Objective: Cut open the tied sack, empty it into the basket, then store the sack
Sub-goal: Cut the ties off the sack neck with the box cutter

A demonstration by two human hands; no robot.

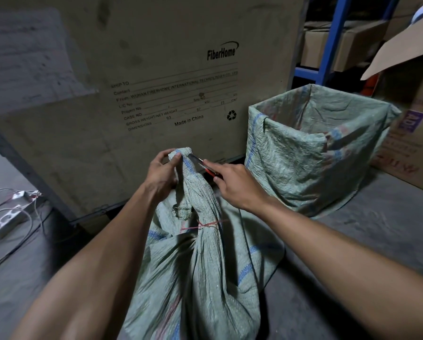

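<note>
- Sack [200, 273]: green woven plastic with blue stripes, standing on the concrete floor [353, 253] in the lower centre, between both forearms; neck gathered and drawn upward.
- Red string [203, 225]: tied around the gathered neck, below the hands; knot intact, loose ends trailing to the left.
- Left hand [162, 174]: closed on the top of the sack's neck, thumb and fingers pinching the bunched fabric and holding it upright.
- Right hand [235, 185]: wrapped around the red handle of a cutter, forefinger stretched along its back.
- Cutter [202, 163]: red-handled, metal blade exposed; blade tip against the fabric at the very top of the neck, just beside the left thumb and well above the string.
- Basket [313, 153]: square container lined or draped with the same green woven material, mouth open, standing on the floor to the right of the sack and apart from it; inside not visible.
- Large cardboard crate [156, 69]: directly behind sack and basket, printed "FiberHome" and "Made in China".
- Blue shelving upright [333, 38]: upper right, cardboard boxes stored behind it.
- Open cardboard box [409, 114]: far right, flap raised, just beside the basket.
- Metal parts and wires [11, 212]: on the floor at the left edge.
</note>
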